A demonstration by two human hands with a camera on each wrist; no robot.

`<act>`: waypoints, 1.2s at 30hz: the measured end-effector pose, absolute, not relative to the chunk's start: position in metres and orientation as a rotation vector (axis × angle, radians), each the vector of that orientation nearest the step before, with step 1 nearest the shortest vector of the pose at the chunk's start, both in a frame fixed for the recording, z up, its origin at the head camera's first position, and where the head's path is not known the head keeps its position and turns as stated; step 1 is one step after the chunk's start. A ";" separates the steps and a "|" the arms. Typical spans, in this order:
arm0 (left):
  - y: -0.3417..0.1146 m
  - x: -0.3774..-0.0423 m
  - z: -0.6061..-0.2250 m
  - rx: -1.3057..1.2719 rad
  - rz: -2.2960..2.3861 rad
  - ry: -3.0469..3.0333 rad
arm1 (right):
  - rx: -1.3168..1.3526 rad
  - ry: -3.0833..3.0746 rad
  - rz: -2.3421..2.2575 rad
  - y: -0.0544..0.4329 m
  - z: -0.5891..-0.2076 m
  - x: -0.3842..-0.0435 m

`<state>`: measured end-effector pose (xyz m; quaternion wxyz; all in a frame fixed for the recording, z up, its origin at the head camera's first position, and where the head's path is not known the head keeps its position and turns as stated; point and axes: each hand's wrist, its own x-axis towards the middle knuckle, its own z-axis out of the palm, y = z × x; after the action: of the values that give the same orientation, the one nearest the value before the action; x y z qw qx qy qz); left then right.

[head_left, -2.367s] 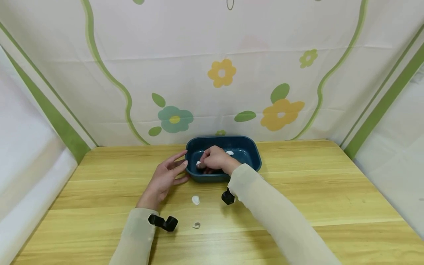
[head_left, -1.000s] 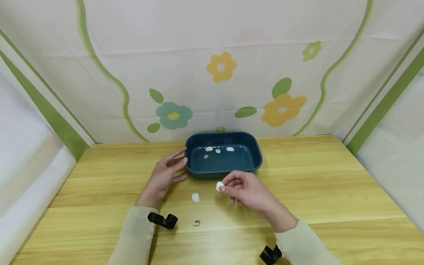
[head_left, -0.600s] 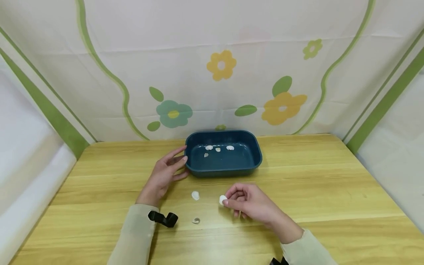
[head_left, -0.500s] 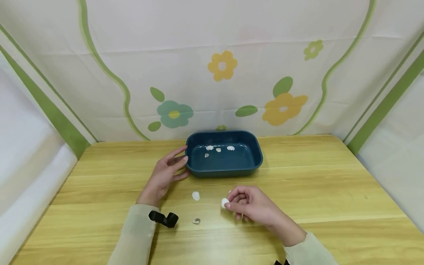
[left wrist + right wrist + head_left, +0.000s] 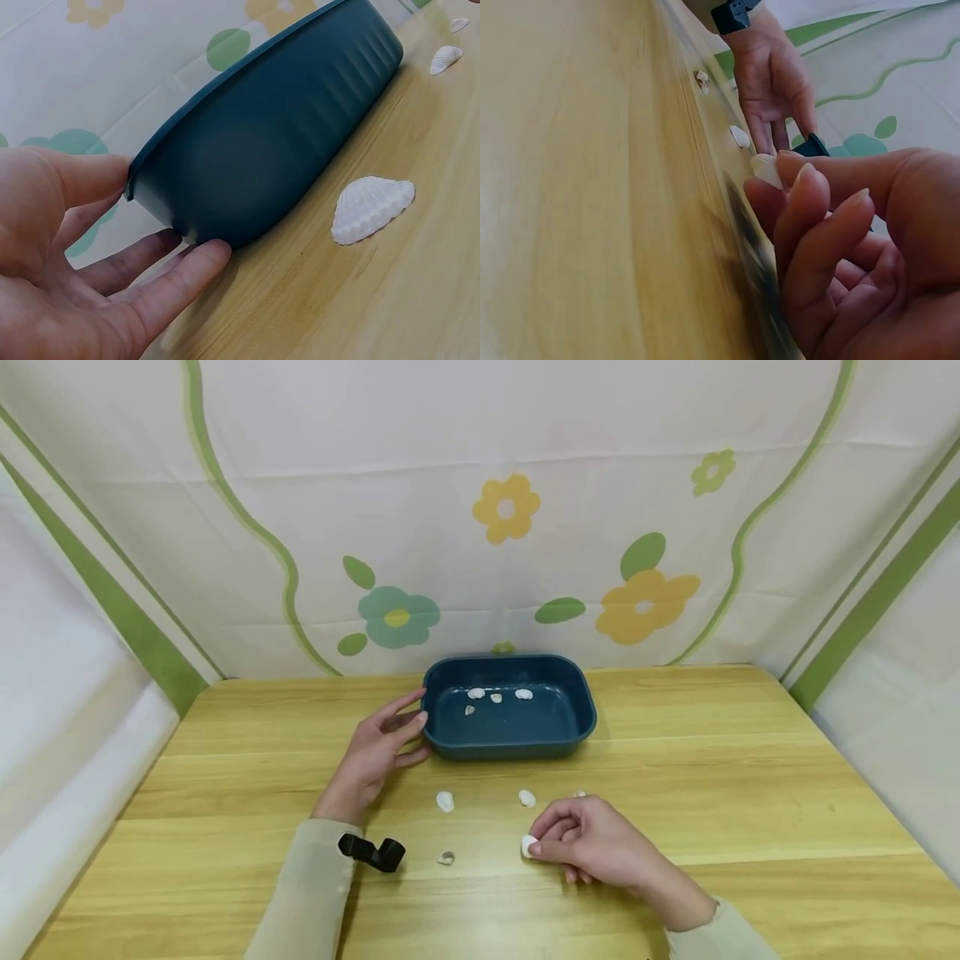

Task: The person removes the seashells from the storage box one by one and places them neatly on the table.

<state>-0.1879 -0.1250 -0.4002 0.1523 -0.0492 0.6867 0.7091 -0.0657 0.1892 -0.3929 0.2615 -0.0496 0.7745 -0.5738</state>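
A white seashell point(image 5: 528, 846) is pinched between the thumb and index finger of my right hand point(image 5: 600, 843), low over the table. The right wrist view shows the ribbed seashell point(image 5: 766, 169) at the fingertips, the other fingers curled. My left hand point(image 5: 375, 752) touches the left side of a dark blue plastic basin point(image 5: 510, 750) with extended fingers; in the left wrist view its thumb meets the rim and its fingertips the lower wall. Inside the basin lie several small shells, including a white shell point(image 5: 523, 694) and a small greyish shell point(image 5: 469, 710).
On the wooden table point(image 5: 262, 760) lie a white shell point(image 5: 445, 801), another white shell point(image 5: 527, 797) and a small brownish shell point(image 5: 447, 858). Behind my right hand a further shell point(image 5: 580, 793) is mostly hidden. A flowered curtain point(image 5: 420, 510) hangs behind the basin.
My right hand has come out of the basin with a white shell and moved towards me and to the right, uncovering shells on the table. My left hand stays at the basin.
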 end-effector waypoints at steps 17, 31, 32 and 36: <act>-0.122 -0.186 -0.400 -0.117 2.031 1.990 | -0.172 2.206 -1.439 0.192 -0.390 -0.065; -0.123 -0.186 -0.400 -0.117 2.029 2.000 | -0.192 2.291 -1.423 0.191 -0.391 -0.066; -0.123 -0.186 -0.400 -0.117 2.030 1.999 | -0.198 2.296 -1.422 0.191 -0.391 -0.066; -0.123 -0.186 -0.401 -0.120 2.036 1.994 | -0.222 2.328 -1.410 0.190 -0.391 -0.066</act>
<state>-0.1862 -0.1229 -0.4008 0.1440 -0.0416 0.6917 0.7065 -0.0657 0.1901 -0.3913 0.2042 -0.0795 0.8346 -0.5054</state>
